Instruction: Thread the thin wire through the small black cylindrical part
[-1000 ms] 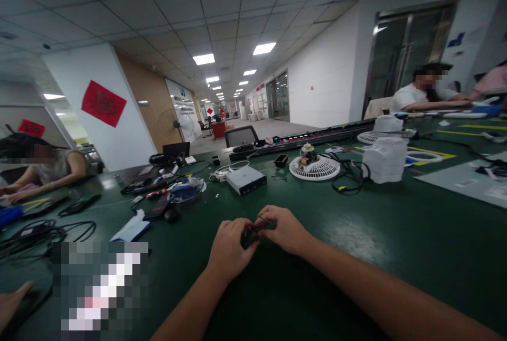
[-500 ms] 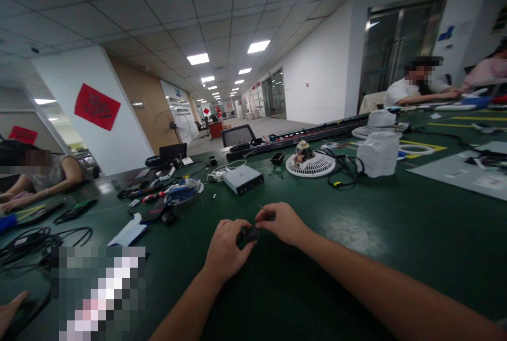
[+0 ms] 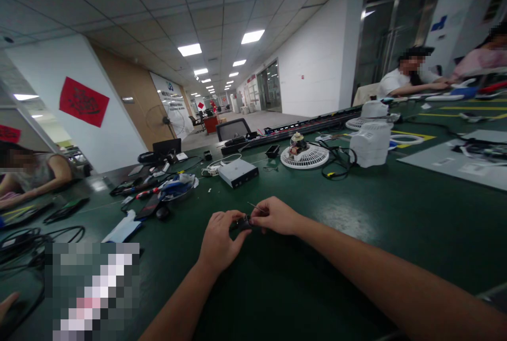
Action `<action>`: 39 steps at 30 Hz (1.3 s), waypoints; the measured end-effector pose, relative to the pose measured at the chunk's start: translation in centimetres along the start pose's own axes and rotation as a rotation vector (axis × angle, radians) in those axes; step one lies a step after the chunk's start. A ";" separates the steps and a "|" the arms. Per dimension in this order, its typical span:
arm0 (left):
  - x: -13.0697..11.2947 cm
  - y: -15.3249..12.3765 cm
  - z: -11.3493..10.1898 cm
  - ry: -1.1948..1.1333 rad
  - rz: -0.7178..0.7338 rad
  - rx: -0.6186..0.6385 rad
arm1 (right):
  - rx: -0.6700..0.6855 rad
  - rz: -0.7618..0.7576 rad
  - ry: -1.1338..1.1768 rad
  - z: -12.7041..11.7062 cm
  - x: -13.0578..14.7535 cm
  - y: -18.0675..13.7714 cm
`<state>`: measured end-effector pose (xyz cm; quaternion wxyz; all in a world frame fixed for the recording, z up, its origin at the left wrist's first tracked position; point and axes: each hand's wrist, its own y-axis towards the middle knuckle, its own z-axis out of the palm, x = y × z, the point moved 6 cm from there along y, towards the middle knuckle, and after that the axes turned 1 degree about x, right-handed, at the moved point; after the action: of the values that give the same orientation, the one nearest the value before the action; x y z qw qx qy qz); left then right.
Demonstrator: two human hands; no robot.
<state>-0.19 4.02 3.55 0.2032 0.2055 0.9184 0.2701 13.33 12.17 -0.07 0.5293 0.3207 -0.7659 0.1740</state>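
Between the thumb and fingers of my left hand (image 3: pixel 222 238) sits a small black part (image 3: pixel 242 223), too small to name exactly. My right hand (image 3: pixel 279 216) is pinched around a thin metal rod (image 3: pixel 256 207) that slants up and to the left out of the fingers. The right fingertips meet the right end of the black part, and I cannot tell what lies between them. Both hands are held over the dark green table (image 3: pixel 301 277). Beyond them lies a silver, box-shaped disc drive (image 3: pixel 238 173) with a black front.
A white fan grille with a motor (image 3: pixel 304 155) stands beyond my right hand, beside a black cable (image 3: pixel 339 164) and a white housing (image 3: pixel 371 144). Tools, a mouse (image 3: pixel 162 213) and cables (image 3: pixel 39 240) lie leftward. People sit at both sides; another person's hand (image 3: pixel 8 304) shows at lower left.
The whole view has shifted slightly, so the scene sits a little further left and higher. Both hands keep their grips, with the right fingertips still at the black part.
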 end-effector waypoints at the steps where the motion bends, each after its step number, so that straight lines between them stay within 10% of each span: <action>1: 0.0 0.0 0.0 0.000 0.000 0.003 | 0.005 -0.005 0.005 0.0 0.0 0.0; 20: -0.2 -0.2 1.1 -0.083 -0.040 0.120 | 0.087 -0.076 0.015 0.3 0.1 -0.5; 39: -0.4 -0.1 0.8 -0.056 0.029 0.136 | -0.123 -0.207 -0.399 -0.1 2.5 -1.5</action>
<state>0.55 4.04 2.96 0.2106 0.2398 0.9254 0.2043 13.84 10.41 2.20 0.4010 0.3927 -0.8276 0.0048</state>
